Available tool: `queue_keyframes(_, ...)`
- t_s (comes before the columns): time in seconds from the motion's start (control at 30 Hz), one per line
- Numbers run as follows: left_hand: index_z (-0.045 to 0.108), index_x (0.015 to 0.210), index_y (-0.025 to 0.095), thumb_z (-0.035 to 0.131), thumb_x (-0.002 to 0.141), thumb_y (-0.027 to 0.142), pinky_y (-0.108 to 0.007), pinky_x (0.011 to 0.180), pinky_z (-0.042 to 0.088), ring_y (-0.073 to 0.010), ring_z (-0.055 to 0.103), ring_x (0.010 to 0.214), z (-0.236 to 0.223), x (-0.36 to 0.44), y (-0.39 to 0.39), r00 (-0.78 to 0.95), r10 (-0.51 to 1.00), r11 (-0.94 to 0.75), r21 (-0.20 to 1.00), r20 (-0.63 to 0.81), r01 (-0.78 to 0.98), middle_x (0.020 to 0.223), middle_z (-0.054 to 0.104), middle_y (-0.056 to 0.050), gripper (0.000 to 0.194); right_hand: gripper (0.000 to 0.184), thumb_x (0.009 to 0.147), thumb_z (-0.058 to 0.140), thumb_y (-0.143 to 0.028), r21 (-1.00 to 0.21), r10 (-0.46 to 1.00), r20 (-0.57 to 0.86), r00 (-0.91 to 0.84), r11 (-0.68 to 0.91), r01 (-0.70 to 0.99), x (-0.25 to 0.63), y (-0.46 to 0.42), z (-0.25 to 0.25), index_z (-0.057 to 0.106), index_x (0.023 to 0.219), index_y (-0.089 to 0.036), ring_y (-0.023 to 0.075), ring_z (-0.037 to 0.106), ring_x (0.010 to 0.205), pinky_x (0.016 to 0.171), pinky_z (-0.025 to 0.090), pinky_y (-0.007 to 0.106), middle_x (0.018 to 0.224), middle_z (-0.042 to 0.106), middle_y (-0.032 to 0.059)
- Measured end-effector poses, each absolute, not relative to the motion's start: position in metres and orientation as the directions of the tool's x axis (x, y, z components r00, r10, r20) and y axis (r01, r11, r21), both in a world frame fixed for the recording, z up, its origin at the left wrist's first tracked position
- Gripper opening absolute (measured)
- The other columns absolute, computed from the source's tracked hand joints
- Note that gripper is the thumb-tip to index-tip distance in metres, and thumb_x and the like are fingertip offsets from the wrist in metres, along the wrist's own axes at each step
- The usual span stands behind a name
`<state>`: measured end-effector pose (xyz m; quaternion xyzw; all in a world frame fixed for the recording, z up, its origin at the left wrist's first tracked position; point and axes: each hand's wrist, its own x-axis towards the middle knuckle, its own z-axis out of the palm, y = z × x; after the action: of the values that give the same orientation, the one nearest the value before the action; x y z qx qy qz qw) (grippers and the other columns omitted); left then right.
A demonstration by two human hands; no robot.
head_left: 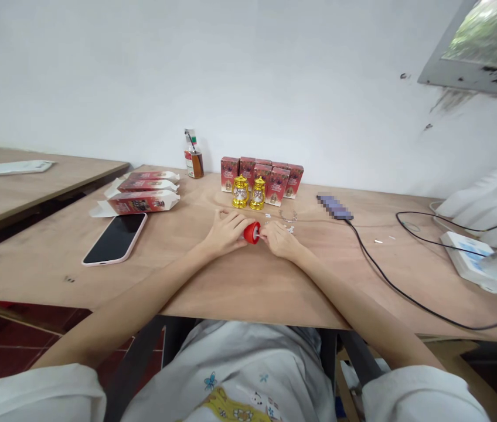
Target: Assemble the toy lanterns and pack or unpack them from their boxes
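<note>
My left hand [230, 230] is closed around a small red round piece [252, 232], which lies on its side just above the table. Its flat underside faces right, and the rest of it is hidden under my fingers. My right hand [277, 238] pinches a thin, pale bit at that underside, too small to name. Just beyond my hands, two gold toy lanterns [240, 192] stand upright side by side. Small white bits [290, 230] and a short silvery chain [291, 218] lie behind my right hand.
Several red printed boxes [230, 170] stand behind the lanterns. Opened boxes [138, 202] and a phone [116, 239] lie left. A bottle [194, 164] stands near the wall. To the right are another phone [335, 207], its black cable [371, 264] and a white power strip [472, 264].
</note>
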<state>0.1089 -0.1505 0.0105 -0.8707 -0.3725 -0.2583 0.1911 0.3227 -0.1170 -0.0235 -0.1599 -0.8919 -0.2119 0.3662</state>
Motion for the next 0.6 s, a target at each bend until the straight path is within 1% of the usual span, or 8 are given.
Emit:
queue_keyframes(0.07, 0.055, 0.112, 0.021, 0.055, 0.083, 0.036, -0.041, 0.085, 0.028, -0.0259, 0.057, 0.097, 0.011, 0.105, -0.149, 0.567, 0.558, -0.635, -0.128, 0.606, 0.762, 0.105, 0.067, -0.009, 0.032, 0.026, 0.095, 0.028, -0.016, 0.137, 0.253, 0.745, -0.618, 0.848, 0.512, 0.329, -0.110, -0.026, 0.053, 0.087, -0.017, 0.0198, 0.052, 0.081, 0.074, 0.040, 0.035, 0.086, 0.061, 0.0100)
queue_keyframes(0.13, 0.056, 0.108, 0.020, 0.057, 0.081, 0.036, -0.041, 0.084, 0.028, -0.0266, 0.057, 0.096, 0.012, 0.100, -0.147, 0.540, 0.574, -0.609, -0.121, 0.616, 0.784, 0.103, 0.067, -0.010, 0.031, 0.024, 0.095, 0.031, -0.019, 0.047, 0.405, 0.739, -0.538, 0.766, 0.641, 0.337, -0.103, -0.027, 0.054, 0.089, -0.016, 0.0214, 0.053, 0.084, 0.076, 0.039, 0.037, 0.088, 0.062, 0.0109)
queue_keyframes(0.2, 0.056, 0.106, 0.019, 0.058, 0.080, 0.036, -0.041, 0.082, 0.028, -0.0271, 0.057, 0.095, 0.012, 0.097, -0.146, 0.519, 0.588, -0.582, -0.121, 0.620, 0.804, 0.102, 0.067, -0.011, 0.031, 0.021, 0.094, 0.037, -0.023, 0.001, 0.543, 0.703, -0.458, 0.644, 0.765, 0.344, -0.094, -0.026, 0.056, 0.089, -0.015, 0.0233, 0.052, 0.085, 0.077, 0.038, 0.037, 0.087, 0.064, 0.0114)
queue_keyframes(0.27, 0.056, 0.106, 0.019, 0.058, 0.081, 0.036, -0.042, 0.082, 0.028, -0.0270, 0.057, 0.095, 0.013, 0.096, -0.146, 0.516, 0.588, -0.579, -0.121, 0.623, 0.806, 0.103, 0.067, -0.011, 0.031, 0.018, 0.092, 0.043, -0.024, -0.029, 0.637, 0.660, -0.397, 0.551, 0.834, 0.348, -0.085, -0.022, 0.058, 0.087, -0.016, 0.0248, 0.051, 0.086, 0.077, 0.037, 0.037, 0.086, 0.066, 0.0111)
queue_keyframes(0.43, 0.056, 0.108, 0.020, 0.056, 0.083, 0.036, -0.042, 0.086, 0.027, -0.0262, 0.057, 0.097, 0.013, 0.101, -0.149, 0.536, 0.581, -0.615, -0.102, 0.612, 0.782, 0.105, 0.067, -0.010, 0.031, 0.013, 0.087, 0.050, -0.022, -0.127, 0.789, 0.533, -0.307, 0.434, 0.892, 0.345, -0.061, -0.009, 0.062, 0.083, -0.018, 0.0258, 0.051, 0.091, 0.078, 0.038, 0.037, 0.085, 0.068, 0.0085)
queue_keyframes(0.53, 0.057, 0.107, 0.020, 0.057, 0.082, 0.036, -0.042, 0.085, 0.028, -0.0263, 0.057, 0.097, 0.014, 0.102, -0.150, 0.533, 0.588, -0.615, -0.091, 0.609, 0.783, 0.104, 0.067, -0.010, 0.030, 0.016, 0.084, 0.051, -0.018, -0.132, 0.831, 0.465, -0.304, 0.404, 0.905, 0.337, -0.050, -0.006, 0.066, 0.079, -0.017, 0.0262, 0.053, 0.092, 0.079, 0.039, 0.037, 0.082, 0.069, 0.0088)
queue_keyframes(0.6, 0.057, 0.107, 0.020, 0.057, 0.081, 0.036, -0.041, 0.085, 0.028, -0.0262, 0.057, 0.096, 0.013, 0.101, -0.149, 0.527, 0.591, -0.611, -0.088, 0.611, 0.787, 0.103, 0.067, -0.009, 0.030, 0.018, 0.082, 0.051, -0.016, -0.115, 0.827, 0.458, -0.326, 0.419, 0.901, 0.334, -0.044, -0.006, 0.068, 0.078, -0.017, 0.0257, 0.055, 0.090, 0.079, 0.040, 0.037, 0.078, 0.069, 0.0096)
